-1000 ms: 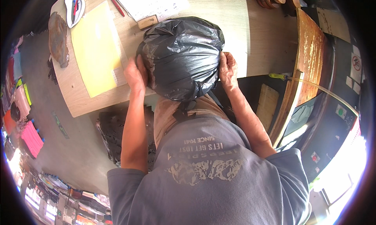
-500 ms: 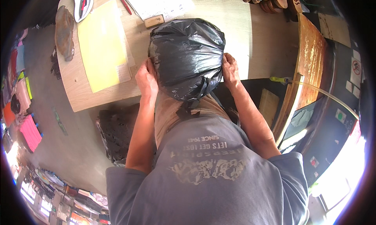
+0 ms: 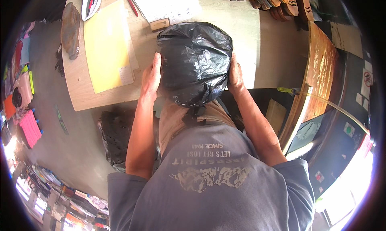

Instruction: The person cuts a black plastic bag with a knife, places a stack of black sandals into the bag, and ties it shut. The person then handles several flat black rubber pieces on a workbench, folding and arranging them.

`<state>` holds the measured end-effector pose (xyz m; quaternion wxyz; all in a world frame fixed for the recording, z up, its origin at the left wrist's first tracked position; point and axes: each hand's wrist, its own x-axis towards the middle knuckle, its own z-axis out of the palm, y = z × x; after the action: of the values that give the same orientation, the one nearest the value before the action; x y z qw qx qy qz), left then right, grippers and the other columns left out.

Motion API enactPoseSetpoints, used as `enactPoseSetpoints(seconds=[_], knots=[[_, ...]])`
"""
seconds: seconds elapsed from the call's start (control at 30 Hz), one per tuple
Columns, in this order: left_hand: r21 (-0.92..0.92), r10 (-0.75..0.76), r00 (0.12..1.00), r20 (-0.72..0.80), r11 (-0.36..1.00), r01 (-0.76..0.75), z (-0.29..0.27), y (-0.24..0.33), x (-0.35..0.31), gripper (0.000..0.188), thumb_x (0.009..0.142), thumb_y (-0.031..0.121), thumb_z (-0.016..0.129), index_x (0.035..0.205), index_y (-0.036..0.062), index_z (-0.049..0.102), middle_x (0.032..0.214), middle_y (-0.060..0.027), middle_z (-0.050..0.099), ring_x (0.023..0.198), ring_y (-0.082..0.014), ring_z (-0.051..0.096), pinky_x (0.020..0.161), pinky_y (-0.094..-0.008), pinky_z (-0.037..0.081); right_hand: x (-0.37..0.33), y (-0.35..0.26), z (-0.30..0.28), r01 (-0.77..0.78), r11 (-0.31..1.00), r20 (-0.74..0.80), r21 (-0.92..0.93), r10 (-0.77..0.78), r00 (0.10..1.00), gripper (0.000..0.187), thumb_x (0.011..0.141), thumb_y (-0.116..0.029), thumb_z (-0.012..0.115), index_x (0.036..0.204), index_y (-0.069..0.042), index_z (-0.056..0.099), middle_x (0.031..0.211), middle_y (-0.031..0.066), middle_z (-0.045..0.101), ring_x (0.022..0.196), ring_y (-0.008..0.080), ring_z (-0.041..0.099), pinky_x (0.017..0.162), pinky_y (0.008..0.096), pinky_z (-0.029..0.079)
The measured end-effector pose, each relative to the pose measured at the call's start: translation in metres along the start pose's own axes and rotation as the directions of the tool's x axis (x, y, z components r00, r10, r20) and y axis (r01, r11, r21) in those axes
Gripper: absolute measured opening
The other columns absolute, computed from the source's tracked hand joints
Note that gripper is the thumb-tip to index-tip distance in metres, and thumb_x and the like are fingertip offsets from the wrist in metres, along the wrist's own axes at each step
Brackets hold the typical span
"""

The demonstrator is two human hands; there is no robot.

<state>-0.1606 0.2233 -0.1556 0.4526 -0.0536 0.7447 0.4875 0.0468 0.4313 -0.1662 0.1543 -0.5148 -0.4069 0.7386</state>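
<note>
A rounded bundle in a black plastic bag (image 3: 196, 62) is between my two hands, over the near edge of the table and close to my lap. The film is stretched over its bulging top, with creases gathered toward the lower right. My left hand (image 3: 151, 79) presses along the bag's left side with its fingers straightened. Against the right side lies my right hand (image 3: 235, 75), its fingers partly hidden by the bag. The two hands hold the bundle between them. What the bag contains cannot be seen.
On the wooden table (image 3: 82, 92) lie a yellow sheet (image 3: 108, 50), a brown flat piece (image 3: 71, 30), white papers (image 3: 171, 4), a small wooden block (image 3: 160, 24) and a red pen (image 3: 131, 5). Sole-shaped pieces (image 3: 277, 4) pile up far right. A worn wooden board (image 3: 321, 66) stands right.
My left fingers have straightened from a curled grasp and now lie along the bag's side. My right hand has flattened against the other side. The creases on the bag's top have shifted.
</note>
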Motion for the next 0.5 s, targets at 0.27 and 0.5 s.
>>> enactPoseSetpoints(seconds=[0.27, 0.5], knots=[[-0.271, -0.021, 0.982, 0.188, 0.96, 0.073, -0.002, -0.001, 0.016, 0.105, 0.095, 0.084, 0.047, 0.149, -0.0052, 0.055, 0.148, -0.0162, 0.06, 0.134, -0.0253, 0.058, 0.112, -0.038, 0.047, 0.02, -0.016, -0.018, -0.171, 0.985, 0.332, 0.005, 0.159, 0.93, 0.073, 0.109, -0.06, 0.046, 0.156, -0.003, 0.047, 0.154, 0.0116, 0.055, 0.137, 0.0207, 0.054, 0.117, 0.0386, 0.043], [-0.331, -0.029, 0.983, 0.179, 0.94, 0.088, 0.006, 0.011, 0.012, 0.104, 0.095, 0.084, 0.047, 0.149, -0.0048, 0.055, 0.148, -0.0173, 0.06, 0.134, -0.0263, 0.059, 0.112, -0.0379, 0.047, 0.024, -0.027, -0.016, -0.196, 0.98, 0.391, -0.032, 0.193, 0.9, 0.076, 0.108, -0.061, 0.047, 0.158, -0.003, 0.044, 0.155, 0.0126, 0.054, 0.138, 0.0227, 0.053, 0.119, 0.039, 0.041]])
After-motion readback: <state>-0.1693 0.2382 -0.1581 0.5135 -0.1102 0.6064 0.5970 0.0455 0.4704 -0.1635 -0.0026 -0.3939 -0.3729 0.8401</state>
